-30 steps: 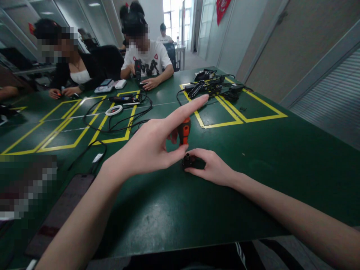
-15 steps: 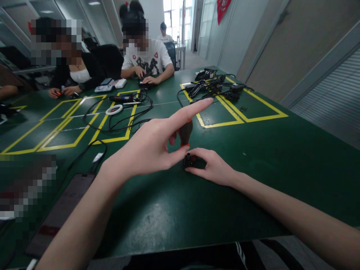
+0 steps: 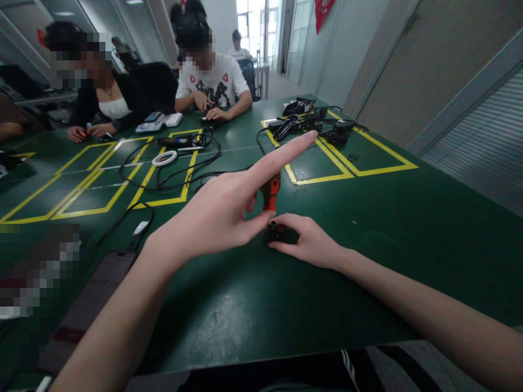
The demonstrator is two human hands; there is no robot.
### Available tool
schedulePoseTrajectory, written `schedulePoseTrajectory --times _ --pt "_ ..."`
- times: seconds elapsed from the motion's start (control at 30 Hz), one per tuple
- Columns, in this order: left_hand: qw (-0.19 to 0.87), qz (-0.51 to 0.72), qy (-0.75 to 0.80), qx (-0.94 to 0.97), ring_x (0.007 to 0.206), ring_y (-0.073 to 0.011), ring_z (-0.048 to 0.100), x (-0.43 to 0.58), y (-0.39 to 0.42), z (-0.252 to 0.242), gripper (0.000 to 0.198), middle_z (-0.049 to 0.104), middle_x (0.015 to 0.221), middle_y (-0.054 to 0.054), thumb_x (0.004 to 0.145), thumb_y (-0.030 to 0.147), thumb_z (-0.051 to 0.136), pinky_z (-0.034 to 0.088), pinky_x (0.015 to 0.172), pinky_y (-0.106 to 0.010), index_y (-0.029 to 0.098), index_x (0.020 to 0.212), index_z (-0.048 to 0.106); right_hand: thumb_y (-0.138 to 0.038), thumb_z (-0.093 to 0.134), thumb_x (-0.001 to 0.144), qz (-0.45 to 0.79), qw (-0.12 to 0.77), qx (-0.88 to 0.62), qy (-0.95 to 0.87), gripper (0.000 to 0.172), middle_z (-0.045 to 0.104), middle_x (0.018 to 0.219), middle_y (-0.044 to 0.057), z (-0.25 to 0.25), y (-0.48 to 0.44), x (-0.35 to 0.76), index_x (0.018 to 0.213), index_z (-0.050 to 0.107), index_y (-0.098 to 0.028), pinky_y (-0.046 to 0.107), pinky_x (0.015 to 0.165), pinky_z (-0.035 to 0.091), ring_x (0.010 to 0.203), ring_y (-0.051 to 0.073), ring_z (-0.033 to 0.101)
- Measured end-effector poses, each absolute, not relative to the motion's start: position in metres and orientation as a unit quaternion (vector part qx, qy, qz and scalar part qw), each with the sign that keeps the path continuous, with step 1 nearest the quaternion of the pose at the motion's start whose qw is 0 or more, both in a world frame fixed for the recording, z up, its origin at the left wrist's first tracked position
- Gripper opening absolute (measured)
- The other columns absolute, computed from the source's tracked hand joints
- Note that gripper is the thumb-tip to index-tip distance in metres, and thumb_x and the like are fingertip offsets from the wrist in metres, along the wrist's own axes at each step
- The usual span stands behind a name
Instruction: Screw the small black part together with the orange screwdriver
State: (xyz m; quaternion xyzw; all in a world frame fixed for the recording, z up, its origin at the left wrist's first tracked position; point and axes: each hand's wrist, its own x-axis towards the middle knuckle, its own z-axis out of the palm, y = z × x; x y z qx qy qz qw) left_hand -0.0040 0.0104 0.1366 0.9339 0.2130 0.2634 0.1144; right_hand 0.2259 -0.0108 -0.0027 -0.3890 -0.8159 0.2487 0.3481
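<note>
My left hand (image 3: pixel 223 209) is raised over the table, its index finger stretched out to the upper right. Its thumb and curled fingers hold an orange and black screwdriver (image 3: pixel 270 193), handle upright. No shaft can be made out. Just below, my right hand (image 3: pixel 314 242) pinches a small black part (image 3: pixel 274 233) against the green table (image 3: pixel 253 305) between thumb and fingers. A short round post stands up from that part, right under the screwdriver. Whether the tool touches the post is hidden by my left thumb.
Tangled black cables and devices (image 3: pixel 306 122) lie beyond my hands inside yellow tape outlines. More cable and a white ring (image 3: pixel 164 158) lie left of centre. A dark phone-like slab (image 3: pixel 92 305) with a cord is near my left forearm. Two co-workers sit across the table.
The screwdriver handle has turned in my left hand, so its orange side now shows. The index finger has lifted slightly. My right hand keeps its hold on the black part.
</note>
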Motion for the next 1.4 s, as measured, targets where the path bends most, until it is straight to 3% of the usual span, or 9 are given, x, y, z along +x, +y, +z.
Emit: schedulePoseTrajectory --times 0.23,0.53,0.6,0.8,0.93,1.03,1.13,1.23,1.4 --pt "0.12 0.269 0.219 0.93 0.088 -0.0194 0.075 -0.0034 0.0093 0.1368 0.08 0.072 0.126 -0.004 0.093 0.027 0.071 0.065 0.075 -0.029 0.038 0.164 0.036 -0.025 0.079 0.088 0.253 0.346 -0.387 -0.816 0.027 0.08 0.107 0.009 -0.0017 -0.011 0.2261 0.113 0.07 -0.019 0.039 0.086 0.064 0.093 0.023 0.076" --pt "0.144 0.258 0.228 0.928 0.087 -0.0197 0.075 -0.0048 0.0077 0.1389 0.08 0.074 0.106 -0.002 0.095 0.022 0.065 0.063 0.071 -0.027 0.035 0.166 0.032 -0.025 0.08 0.087 0.253 0.342 -0.391 -0.816 0.028 0.08 0.106 0.008 -0.0007 -0.0116 0.2258 0.113 0.07 -0.019 0.038 0.086 0.064 0.092 0.022 0.076" --pt "0.132 0.261 0.228 0.929 0.086 -0.0191 0.075 -0.0051 0.0083 0.1385 0.079 0.075 0.109 -0.001 0.094 0.022 0.065 0.062 0.07 -0.027 0.038 0.165 0.034 -0.024 0.08 0.087 0.252 0.342 -0.391 -0.817 0.028 0.08 0.107 0.009 -0.0007 -0.0113 0.2258 0.113 0.07 -0.019 0.038 0.086 0.064 0.093 0.023 0.076" --pt "0.081 0.262 0.241 0.931 0.091 -0.0174 0.075 -0.0053 0.0092 0.1376 0.076 0.064 0.149 -0.005 0.093 0.024 0.069 0.064 0.081 -0.029 0.037 0.162 0.039 -0.022 0.079 0.087 0.245 0.349 -0.382 -0.82 0.027 0.08 0.107 0.009 -0.0008 -0.0115 0.2254 0.112 0.07 -0.019 0.037 0.086 0.064 0.094 0.023 0.076" --pt "0.107 0.259 0.227 0.933 0.099 -0.0205 0.076 -0.0065 0.0088 0.1389 0.084 0.069 0.139 -0.006 0.091 0.023 0.07 0.064 0.086 -0.029 0.033 0.166 0.033 -0.023 0.08 0.087 0.23 0.349 -0.382 -0.824 0.028 0.08 0.106 0.009 -0.002 -0.0116 0.2255 0.112 0.07 -0.017 0.036 0.085 0.063 0.092 0.022 0.076" --pt "0.122 0.249 0.231 0.933 0.102 -0.0198 0.076 -0.0069 0.0067 0.1423 0.078 0.065 0.145 -0.005 0.092 0.019 0.064 0.064 0.085 -0.027 0.034 0.164 0.037 -0.025 0.081 0.087 0.232 0.349 -0.382 -0.824 0.029 0.08 0.106 0.009 -0.0033 -0.0111 0.2261 0.113 0.07 -0.018 0.037 0.084 0.064 0.092 0.022 0.076" --pt "0.124 0.246 0.246 0.929 0.093 -0.0158 0.074 -0.0063 0.0048 0.1446 0.075 0.064 0.147 -0.003 0.093 0.018 0.063 0.062 0.078 -0.024 0.035 0.162 0.04 -0.025 0.081 0.087 0.23 0.351 -0.38 -0.824 0.029 0.08 0.106 0.009 -0.0041 -0.0104 0.2263 0.113 0.069 -0.018 0.037 0.084 0.064 0.092 0.022 0.076" --pt "0.122 0.246 0.258 0.927 0.084 -0.0129 0.072 -0.0051 0.0045 0.1432 0.074 0.071 0.134 -0.003 0.092 0.017 0.063 0.059 0.072 -0.022 0.033 0.161 0.042 -0.024 0.081 0.088 0.227 0.352 -0.377 -0.826 0.028 0.079 0.105 0.009 -0.0045 -0.0098 0.2259 0.113 0.069 -0.018 0.037 0.084 0.063 0.091 0.022 0.076" --pt "0.127 0.247 0.25 0.927 0.083 -0.0133 0.07 -0.0049 0.0059 0.1392 0.075 0.074 0.12 -0.004 0.091 0.019 0.065 0.058 0.076 -0.024 0.029 0.161 0.041 -0.02 0.081 0.087 0.225 0.351 -0.373 -0.829 0.027 0.079 0.1 0.008 -0.0046 -0.0094 0.225 0.11 0.069 -0.016 0.035 0.08 0.062 0.087 0.021 0.074"
